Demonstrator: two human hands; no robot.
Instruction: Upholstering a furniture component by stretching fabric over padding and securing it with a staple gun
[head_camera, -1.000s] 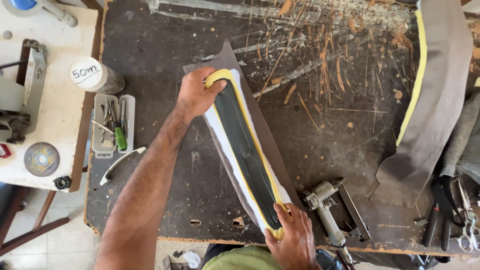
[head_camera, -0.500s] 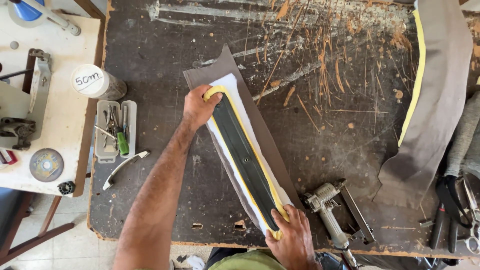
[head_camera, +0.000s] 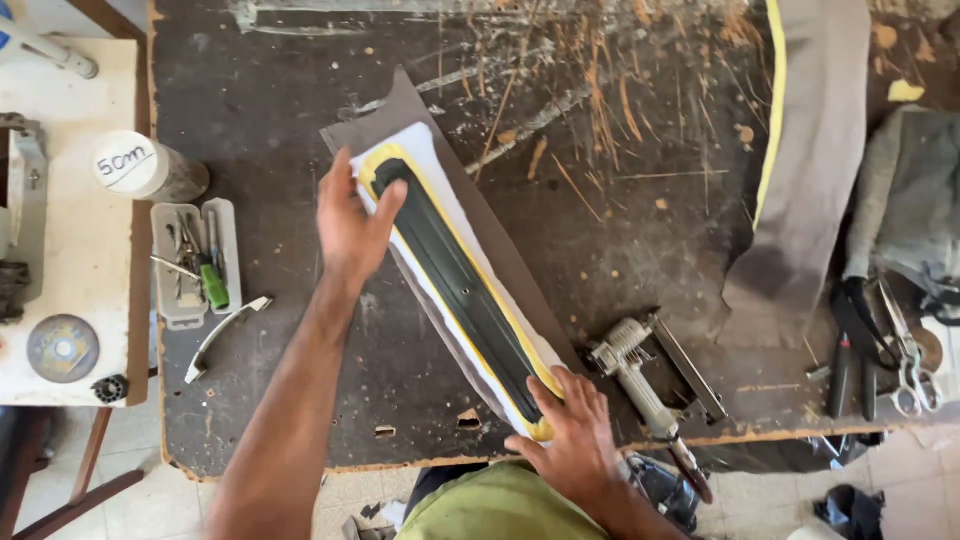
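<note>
While pressing flat on the long dark panel (head_camera: 455, 290) lying diagonally over grey fabric (head_camera: 400, 110) on the workbench (head_camera: 640, 240), left hand (head_camera: 350, 225) now slid off its far tip, right hand (head_camera: 575, 440) splayed on near end, gripping nothing

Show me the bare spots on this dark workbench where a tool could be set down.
One free patch lies between the long padded panel and the grey fabric strip. A smaller one lies between the left hand and the small tool tray. The right edge is crowded with scissors and pliers.
</note>
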